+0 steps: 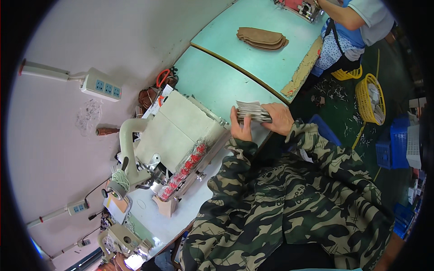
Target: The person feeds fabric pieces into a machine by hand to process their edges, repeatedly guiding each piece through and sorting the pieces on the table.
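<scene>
Between my two hands, over the near edge of the pale green table [209, 79], is a stack of thin flat pieces [251, 109]. Its light greyish edges are slightly fanned; the material is too small to make out. My left hand [242, 130] grips the stack's left side, fingers and thumb bent around it. From the right, my right hand [279, 118] closes over the other end, most of its fingertips hidden. Both forearms wear camouflage sleeves. Left of my hands stands a cream machine [174, 128] with a flat top and a curved arm.
Brown cut pieces [261, 38] lie stacked on the farther table. A person [350, 27] works at the upper right. Yellow baskets [371, 99] and blue crates [398, 142] stand on the scrap-strewn floor. A clear bag of red bits [184, 170] lies along the machine's front.
</scene>
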`<act>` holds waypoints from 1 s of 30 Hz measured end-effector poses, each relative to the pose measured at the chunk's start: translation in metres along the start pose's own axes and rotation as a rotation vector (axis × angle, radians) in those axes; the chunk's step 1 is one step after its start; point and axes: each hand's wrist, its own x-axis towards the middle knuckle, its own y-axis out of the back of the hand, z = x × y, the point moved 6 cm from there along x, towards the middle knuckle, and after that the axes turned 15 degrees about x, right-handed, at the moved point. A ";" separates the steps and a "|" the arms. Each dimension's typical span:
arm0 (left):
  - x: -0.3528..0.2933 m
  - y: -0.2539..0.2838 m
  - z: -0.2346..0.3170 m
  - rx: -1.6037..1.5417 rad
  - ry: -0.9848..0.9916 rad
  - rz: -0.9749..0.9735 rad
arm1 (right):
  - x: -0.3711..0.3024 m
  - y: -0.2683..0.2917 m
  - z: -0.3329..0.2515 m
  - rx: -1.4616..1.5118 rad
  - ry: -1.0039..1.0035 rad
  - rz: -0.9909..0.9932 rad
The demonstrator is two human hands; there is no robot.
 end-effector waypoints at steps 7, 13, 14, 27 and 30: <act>-0.023 0.010 -0.002 0.269 -0.035 -0.082 | 0.013 -0.016 0.000 0.009 0.159 0.013; -0.110 0.118 0.067 0.205 0.081 -0.172 | 0.011 -0.022 0.042 1.128 -0.536 0.108; -0.130 0.151 0.059 0.268 0.020 -0.065 | 0.011 -0.027 0.043 1.383 -0.695 0.111; -0.114 0.380 -0.097 1.221 0.325 -0.099 | -0.009 0.007 0.112 -0.095 -0.137 0.587; -0.107 0.338 -0.092 1.309 0.275 -0.296 | -0.041 0.042 0.047 0.121 -0.153 0.567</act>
